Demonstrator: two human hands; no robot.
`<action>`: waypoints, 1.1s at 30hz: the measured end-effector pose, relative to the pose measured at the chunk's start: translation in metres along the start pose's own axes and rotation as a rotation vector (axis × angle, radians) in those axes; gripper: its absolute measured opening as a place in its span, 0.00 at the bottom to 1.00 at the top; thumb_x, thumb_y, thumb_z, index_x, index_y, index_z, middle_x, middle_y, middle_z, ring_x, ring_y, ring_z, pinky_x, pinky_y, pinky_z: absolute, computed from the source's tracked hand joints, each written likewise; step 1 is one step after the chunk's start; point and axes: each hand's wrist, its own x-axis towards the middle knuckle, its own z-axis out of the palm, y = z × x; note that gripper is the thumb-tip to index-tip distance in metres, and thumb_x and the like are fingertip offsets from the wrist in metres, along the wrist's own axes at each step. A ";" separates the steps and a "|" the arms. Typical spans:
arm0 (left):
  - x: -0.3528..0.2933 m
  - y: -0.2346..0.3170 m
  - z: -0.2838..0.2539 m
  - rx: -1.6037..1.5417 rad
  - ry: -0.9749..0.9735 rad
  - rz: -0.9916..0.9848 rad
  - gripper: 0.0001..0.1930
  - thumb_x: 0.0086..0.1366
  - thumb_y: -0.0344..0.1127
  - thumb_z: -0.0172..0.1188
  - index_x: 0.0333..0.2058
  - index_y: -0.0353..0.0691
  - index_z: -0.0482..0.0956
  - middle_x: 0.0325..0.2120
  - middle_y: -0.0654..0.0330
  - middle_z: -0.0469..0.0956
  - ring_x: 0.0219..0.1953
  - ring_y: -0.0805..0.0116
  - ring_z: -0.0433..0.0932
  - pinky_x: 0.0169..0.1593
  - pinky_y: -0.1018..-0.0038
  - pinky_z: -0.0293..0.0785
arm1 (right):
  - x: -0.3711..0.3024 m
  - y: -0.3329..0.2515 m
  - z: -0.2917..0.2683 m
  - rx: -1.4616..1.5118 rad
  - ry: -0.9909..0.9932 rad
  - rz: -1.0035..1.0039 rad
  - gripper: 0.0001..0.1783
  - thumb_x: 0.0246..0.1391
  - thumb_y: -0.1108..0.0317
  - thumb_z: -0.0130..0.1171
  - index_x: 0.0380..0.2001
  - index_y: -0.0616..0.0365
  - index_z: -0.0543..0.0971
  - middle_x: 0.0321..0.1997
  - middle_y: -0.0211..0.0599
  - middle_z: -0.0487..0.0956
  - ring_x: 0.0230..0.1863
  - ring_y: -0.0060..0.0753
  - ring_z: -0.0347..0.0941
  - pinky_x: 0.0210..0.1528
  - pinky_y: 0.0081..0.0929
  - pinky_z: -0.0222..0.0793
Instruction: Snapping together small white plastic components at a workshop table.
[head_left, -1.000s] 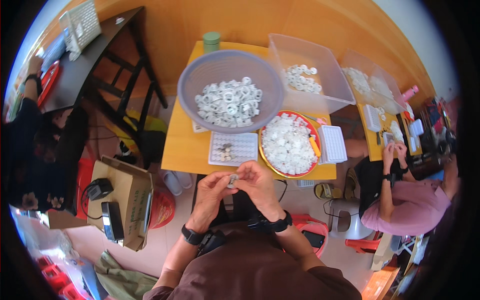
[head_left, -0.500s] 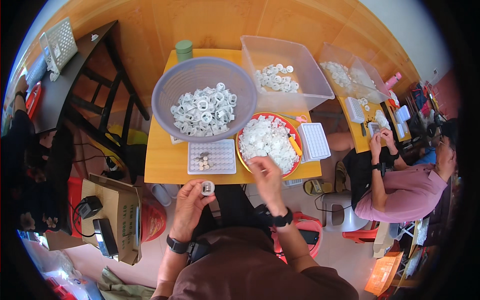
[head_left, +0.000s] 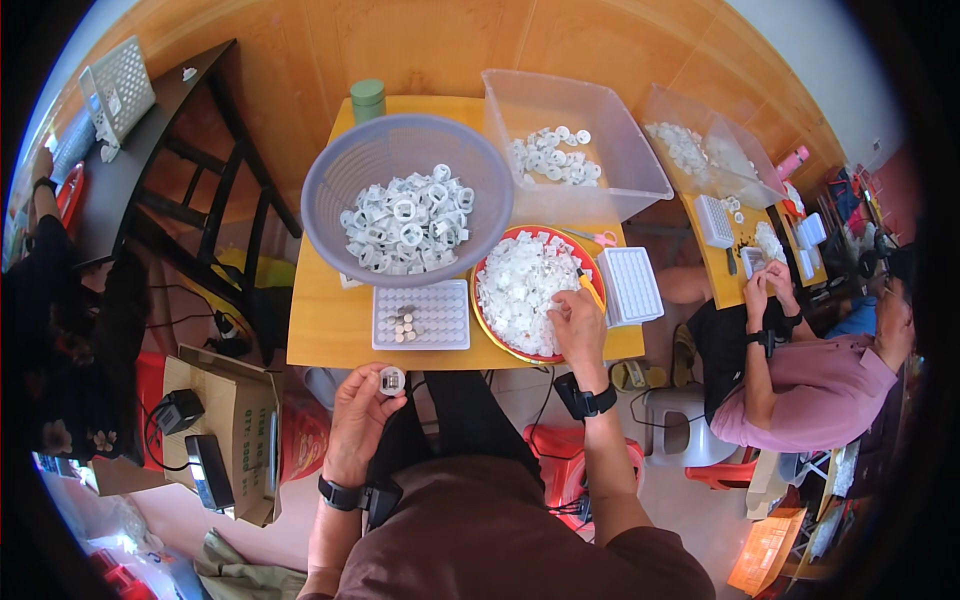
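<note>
My left hand (head_left: 356, 412) is closed in front of the table's near edge. Between its thumb and fingers sits a small round white plastic part (head_left: 392, 380) with a dark, shiny middle. At the right side of a red basin (head_left: 483, 322) with a yellow rim, my right hand (head_left: 578, 328) dips its bent fingertips into a heap of small whitish plastic pieces (head_left: 530, 290). The fingertips are pressed together, and whatever they may hold is hidden. Beside that hand a yellow-handled tool (head_left: 590, 290) leans on the heap.
A grey-purple basket (head_left: 330, 170) of white parts stands behind a white tray (head_left: 450, 315) bearing small metal discs (head_left: 406, 322). Stacked trays (head_left: 632, 285) lie right of the basin. A clear bin (head_left: 630, 150) stands behind. Another person (head_left: 800, 385) works at the right.
My right hand has moved right and slightly down, from over the basin's front onto its right side. My left hand has shifted a little left, still holding the round part.
</note>
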 end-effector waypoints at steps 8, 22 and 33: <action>0.002 -0.002 0.001 0.009 0.009 -0.012 0.09 0.65 0.35 0.51 0.40 0.36 0.73 0.35 0.55 0.77 0.33 0.68 0.78 0.37 0.75 0.79 | 0.002 0.013 0.001 0.265 -0.014 0.031 0.11 0.36 0.78 0.63 0.27 0.59 0.75 0.23 0.35 0.69 0.25 0.31 0.70 0.28 0.27 0.65; 0.010 -0.009 0.042 -0.078 -0.410 -0.409 0.18 0.65 0.39 0.50 0.48 0.30 0.70 0.43 0.53 0.74 0.39 0.73 0.76 0.42 0.81 0.75 | -0.034 -0.060 -0.015 1.259 -0.528 0.116 0.07 0.42 0.82 0.58 0.26 0.62 0.74 0.27 0.31 0.73 0.25 0.19 0.70 0.26 0.15 0.67; 0.007 -0.009 0.038 -0.115 -0.379 -0.450 0.18 0.63 0.40 0.54 0.45 0.31 0.72 0.37 0.57 0.76 0.33 0.74 0.75 0.37 0.81 0.75 | -0.041 -0.078 0.002 1.372 -0.740 -0.016 0.10 0.36 0.81 0.65 0.25 0.62 0.76 0.27 0.32 0.71 0.29 0.21 0.67 0.30 0.15 0.64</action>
